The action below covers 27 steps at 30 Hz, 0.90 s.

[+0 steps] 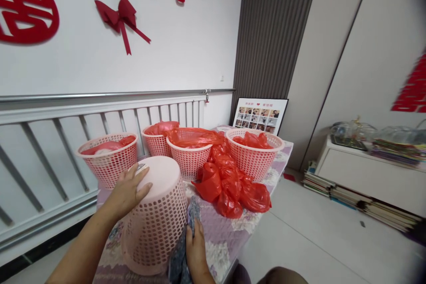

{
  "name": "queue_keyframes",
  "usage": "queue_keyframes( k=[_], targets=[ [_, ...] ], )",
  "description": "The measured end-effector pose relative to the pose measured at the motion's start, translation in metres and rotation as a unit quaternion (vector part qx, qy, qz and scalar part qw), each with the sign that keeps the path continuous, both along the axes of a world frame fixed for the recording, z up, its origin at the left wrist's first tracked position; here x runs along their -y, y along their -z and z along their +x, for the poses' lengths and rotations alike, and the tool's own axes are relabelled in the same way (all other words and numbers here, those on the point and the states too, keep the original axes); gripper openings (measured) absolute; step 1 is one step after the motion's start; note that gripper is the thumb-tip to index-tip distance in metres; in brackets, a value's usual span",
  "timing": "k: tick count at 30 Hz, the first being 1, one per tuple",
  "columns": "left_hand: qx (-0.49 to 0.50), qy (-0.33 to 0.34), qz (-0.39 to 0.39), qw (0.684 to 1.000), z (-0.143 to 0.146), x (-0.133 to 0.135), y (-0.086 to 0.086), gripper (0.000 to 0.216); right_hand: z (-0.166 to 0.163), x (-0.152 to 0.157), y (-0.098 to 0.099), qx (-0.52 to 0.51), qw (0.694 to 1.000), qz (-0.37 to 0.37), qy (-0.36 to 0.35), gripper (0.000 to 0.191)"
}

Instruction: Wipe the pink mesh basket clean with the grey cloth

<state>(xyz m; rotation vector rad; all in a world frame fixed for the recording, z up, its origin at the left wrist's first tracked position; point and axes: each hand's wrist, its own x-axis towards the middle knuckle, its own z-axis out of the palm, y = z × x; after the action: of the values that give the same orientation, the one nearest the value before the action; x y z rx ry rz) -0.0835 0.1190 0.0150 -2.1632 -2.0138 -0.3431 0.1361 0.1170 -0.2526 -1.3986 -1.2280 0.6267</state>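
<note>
A pink perforated plastic basket [156, 226] stands upside down on the near end of a table with a floral cloth [229, 235]. My left hand [128, 191] lies on the basket's upturned bottom, fingers spread flat. My right hand [196, 248] is closed on a grey-blue cloth [181, 257] pressed against the basket's right side. Beyond them stand several upright pink baskets [108, 159] lined with red plastic bags. A pile of red bags [229, 186] lies between the baskets.
A white railing [66, 128] runs along the left wall, close to the table. A framed photo collage [259, 115] leans at the table's far end. A low white cabinet [369, 173] with stacked books [362, 204] stands at the right. My knee [279, 275] shows below.
</note>
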Motion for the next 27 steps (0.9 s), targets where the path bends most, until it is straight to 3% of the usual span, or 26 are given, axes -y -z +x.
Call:
queue_keyframes(
  k=[2,4,6,11,14,15,17,22,24,27],
  targets=[
    [-0.002,0.006,-0.004,1.0,0.001,0.001,-0.002,0.067,0.0,0.0,0.008,-0.013,1.0,-0.003,0.006,0.062],
    [-0.001,0.004,-0.013,1.0,0.003,0.002,-0.004,0.067,-0.005,0.0,-0.005,-0.018,1.0,-0.001,0.003,0.061],
    [0.002,-0.001,-0.023,1.0,0.005,0.003,-0.007,0.067,-0.014,0.001,-0.036,-0.016,1.0,0.017,-0.002,0.058],
    [0.0,0.001,-0.023,1.0,0.008,0.005,-0.012,0.064,-0.034,0.014,-0.14,0.025,0.989,0.13,-0.071,0.049],
    [-0.006,-0.006,-0.026,1.0,0.009,0.006,-0.014,0.065,-0.038,0.021,-0.171,0.064,0.978,0.17,-0.106,0.05],
    [-0.006,-0.009,-0.031,0.999,0.009,0.007,-0.015,0.065,-0.039,0.022,-0.169,0.074,0.976,0.174,-0.109,0.05],
    [-0.006,-0.008,-0.038,0.999,0.01,0.007,-0.015,0.064,-0.038,0.022,-0.148,0.081,0.977,0.167,-0.104,0.051],
    [-0.007,0.009,-0.023,1.0,0.007,0.006,-0.012,0.063,-0.024,0.021,-0.041,0.039,0.995,0.081,-0.033,0.052],
    [-0.007,0.011,-0.011,1.0,0.006,0.004,-0.009,0.062,-0.016,0.02,-0.007,0.02,0.999,0.038,-0.003,0.055],
    [-0.011,0.014,0.0,1.0,0.004,0.002,-0.006,0.061,-0.013,0.018,0.004,-0.004,1.0,0.008,0.013,0.059]
  ],
)
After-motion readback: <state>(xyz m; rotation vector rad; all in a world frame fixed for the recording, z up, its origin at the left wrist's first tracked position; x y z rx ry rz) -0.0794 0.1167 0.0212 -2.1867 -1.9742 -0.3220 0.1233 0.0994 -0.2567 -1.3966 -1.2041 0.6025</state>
